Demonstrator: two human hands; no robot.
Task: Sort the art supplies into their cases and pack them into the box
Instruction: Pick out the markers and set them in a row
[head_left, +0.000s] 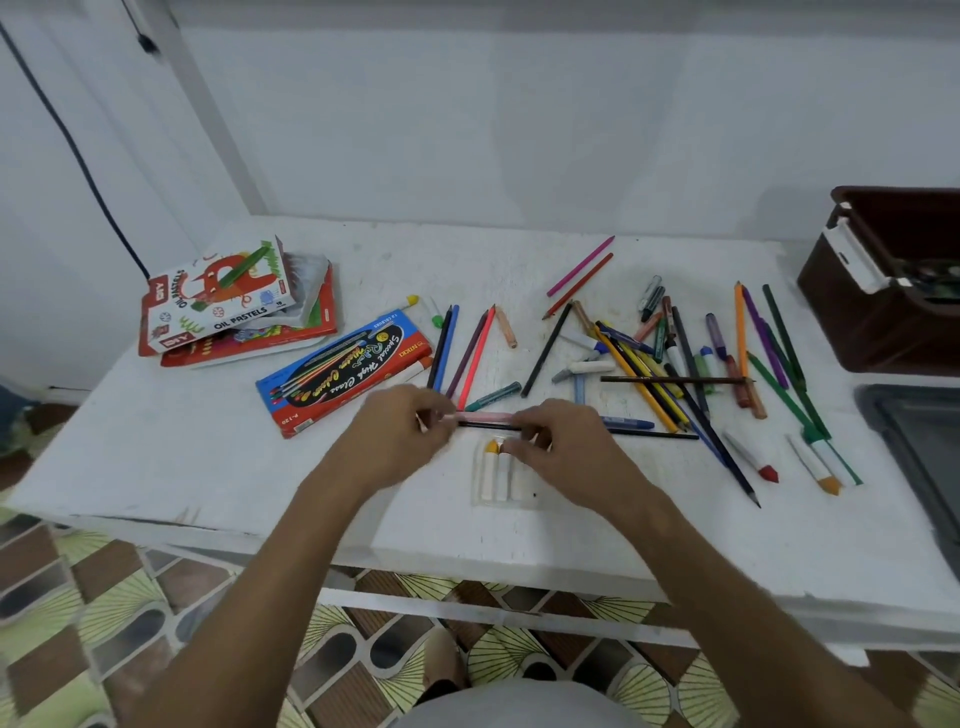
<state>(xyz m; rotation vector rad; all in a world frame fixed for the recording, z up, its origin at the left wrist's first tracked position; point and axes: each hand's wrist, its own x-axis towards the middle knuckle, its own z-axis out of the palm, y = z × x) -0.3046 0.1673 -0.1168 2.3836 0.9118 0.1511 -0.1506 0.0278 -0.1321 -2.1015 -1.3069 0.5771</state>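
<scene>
Pink pencil (483, 417) pinched between left hand (400, 434) and right hand (558, 447); "NIKKI" pencil case (345, 371) beyond left hand, "OIL PASTELS" box (223, 296) farther left.

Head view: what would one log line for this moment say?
left hand: holds pink pencil | right hand: holds same pencil | pastel tray: beneath hands | pencil case: closed | brown box: open

hands: left (402, 434) and right (556, 441) grip pink pencil (485, 417) | table (208, 457)
</scene>
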